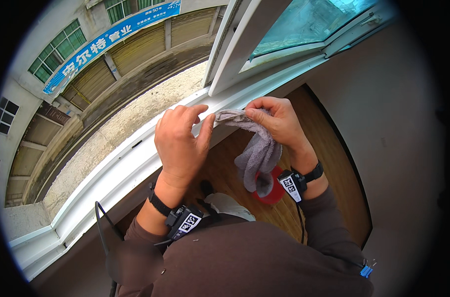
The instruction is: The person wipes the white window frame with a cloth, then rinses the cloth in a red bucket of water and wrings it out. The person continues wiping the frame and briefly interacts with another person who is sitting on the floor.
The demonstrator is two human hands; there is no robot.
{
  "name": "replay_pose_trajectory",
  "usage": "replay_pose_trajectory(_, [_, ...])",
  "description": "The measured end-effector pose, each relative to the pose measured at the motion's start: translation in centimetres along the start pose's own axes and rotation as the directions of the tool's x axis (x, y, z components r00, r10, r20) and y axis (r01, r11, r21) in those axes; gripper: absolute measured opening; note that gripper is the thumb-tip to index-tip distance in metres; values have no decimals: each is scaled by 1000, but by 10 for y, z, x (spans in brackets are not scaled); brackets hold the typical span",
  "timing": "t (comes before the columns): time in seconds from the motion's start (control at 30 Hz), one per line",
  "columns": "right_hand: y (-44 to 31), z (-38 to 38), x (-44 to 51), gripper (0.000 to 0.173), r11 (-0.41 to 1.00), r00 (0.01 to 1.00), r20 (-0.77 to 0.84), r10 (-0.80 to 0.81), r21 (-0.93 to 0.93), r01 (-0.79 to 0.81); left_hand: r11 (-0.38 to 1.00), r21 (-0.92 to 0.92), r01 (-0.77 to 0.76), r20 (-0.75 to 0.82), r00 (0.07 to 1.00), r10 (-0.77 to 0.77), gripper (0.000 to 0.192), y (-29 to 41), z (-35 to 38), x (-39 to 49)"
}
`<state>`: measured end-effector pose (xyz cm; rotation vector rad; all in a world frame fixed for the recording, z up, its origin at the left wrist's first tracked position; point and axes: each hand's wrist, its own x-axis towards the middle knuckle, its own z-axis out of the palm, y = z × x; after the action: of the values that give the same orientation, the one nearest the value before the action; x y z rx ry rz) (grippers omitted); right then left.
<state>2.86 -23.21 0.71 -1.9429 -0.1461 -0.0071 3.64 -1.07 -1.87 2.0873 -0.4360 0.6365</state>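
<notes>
My right hand pinches a grey terry cloth between thumb and fingers. Its lower end hangs down in front of a red plastic container, whose full shape is partly hidden. One folded corner of the cloth sticks out to the left, close to the thumb of my left hand. That left hand is raised over the white window sill track, thumb and fingers apart, with nothing between them. A small dark slot or mark shows on the track left of it.
A white-framed window sash with bluish glass stands above my hands. Past the sill lie a rough concrete ledge and a drop to the street. Brown wood flooring and a pale wall are at right. A black cable loops at left.
</notes>
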Motion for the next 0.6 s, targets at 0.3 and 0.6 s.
replay_pose_trajectory(0.3, [15, -10, 50, 24, 961, 982, 20, 190, -207, -181, 972, 102, -210, 170, 967, 191, 22, -1, 29, -3])
replay_pose_trajectory(0.6, [15, -18, 50, 20, 970, 986, 161, -55, -226, 91, 920, 283, -273, 271, 942, 196, 39, -1, 49, 4])
